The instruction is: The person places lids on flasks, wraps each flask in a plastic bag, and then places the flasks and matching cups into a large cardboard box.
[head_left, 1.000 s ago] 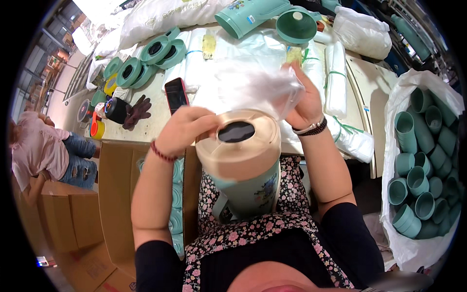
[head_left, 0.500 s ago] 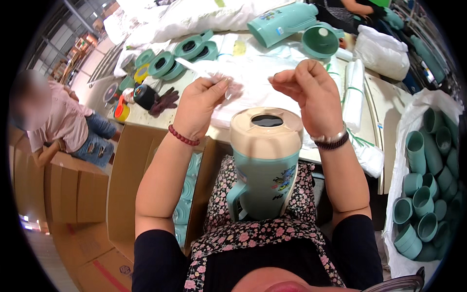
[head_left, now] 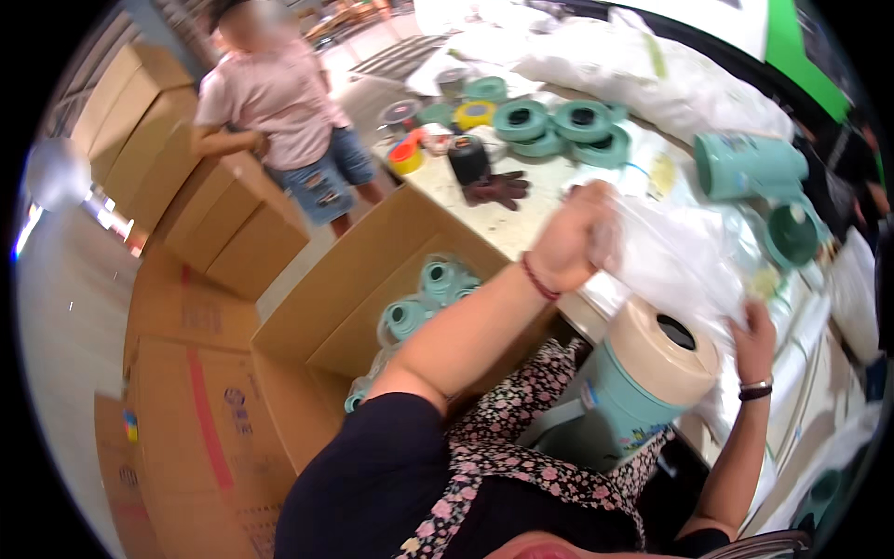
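A thermos flask point(head_left: 605, 410) with a teal body, a cream top and a dark round opening stands tilted at my lap, against the flowered apron. Above its top stretches a thin clear plastic bag point(head_left: 675, 256). My left hand point(head_left: 579, 238) is closed on the bag's near-left edge. At the bag's lower right, my right hand point(head_left: 752, 340) has its fingers pinched on the film. Neither hand touches the flask. Its handle is partly hidden by shadow.
An open carton point(head_left: 326, 307) to my left holds several wrapped teal flasks point(head_left: 410, 317). Teal rings point(head_left: 521, 121), tape rolls point(head_left: 407, 156) and a dark glove point(head_left: 496, 189) lie on the table. Teal flask bodies point(head_left: 745, 168) lie at the far right. A person point(head_left: 270, 102) stands beyond the carton.
The view has swung left, showing more of the carton. My hands, close together with a small piece of film before, are now farther apart with the bag spread between them.
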`<state>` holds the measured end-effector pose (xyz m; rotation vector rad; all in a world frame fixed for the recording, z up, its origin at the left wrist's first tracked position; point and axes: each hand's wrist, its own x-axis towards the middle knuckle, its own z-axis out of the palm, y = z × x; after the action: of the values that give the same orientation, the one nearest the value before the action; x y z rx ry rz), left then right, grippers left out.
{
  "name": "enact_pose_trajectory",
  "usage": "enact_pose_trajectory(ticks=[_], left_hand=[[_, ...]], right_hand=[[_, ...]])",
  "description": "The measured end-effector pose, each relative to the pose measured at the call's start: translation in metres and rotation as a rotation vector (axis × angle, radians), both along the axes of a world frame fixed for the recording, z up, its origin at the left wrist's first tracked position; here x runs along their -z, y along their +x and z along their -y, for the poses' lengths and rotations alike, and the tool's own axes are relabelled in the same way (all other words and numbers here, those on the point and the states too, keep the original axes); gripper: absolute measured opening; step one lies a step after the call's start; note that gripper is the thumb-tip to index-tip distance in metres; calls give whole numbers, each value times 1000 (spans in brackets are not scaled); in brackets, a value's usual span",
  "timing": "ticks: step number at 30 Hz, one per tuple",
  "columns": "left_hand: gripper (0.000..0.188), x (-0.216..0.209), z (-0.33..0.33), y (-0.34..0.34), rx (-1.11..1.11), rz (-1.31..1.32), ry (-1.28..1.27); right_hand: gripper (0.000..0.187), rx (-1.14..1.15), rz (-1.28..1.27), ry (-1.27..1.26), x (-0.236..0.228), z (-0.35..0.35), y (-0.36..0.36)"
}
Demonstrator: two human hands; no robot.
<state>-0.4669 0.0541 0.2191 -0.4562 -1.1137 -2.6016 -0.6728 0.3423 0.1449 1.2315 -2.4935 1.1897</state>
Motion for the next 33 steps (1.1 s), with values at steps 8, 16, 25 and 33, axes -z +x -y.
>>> enact_pose_trajectory(ticks=[8,16,25,33], left_hand=[[12,85,-19,33,-365,326,-655],[25,149,-77,259,501,477,-1207],[39,139,-95,273,223,576,-1330],[61,54,-24,361,-1448,726,-650]], right_hand=[[23,-74,775,-149,93,-69,93],[29,-666,595,554,-4,-91,182],[41,-891,-502,664,-4,77,233],[33,-826,242,-113,-105,150,277]])
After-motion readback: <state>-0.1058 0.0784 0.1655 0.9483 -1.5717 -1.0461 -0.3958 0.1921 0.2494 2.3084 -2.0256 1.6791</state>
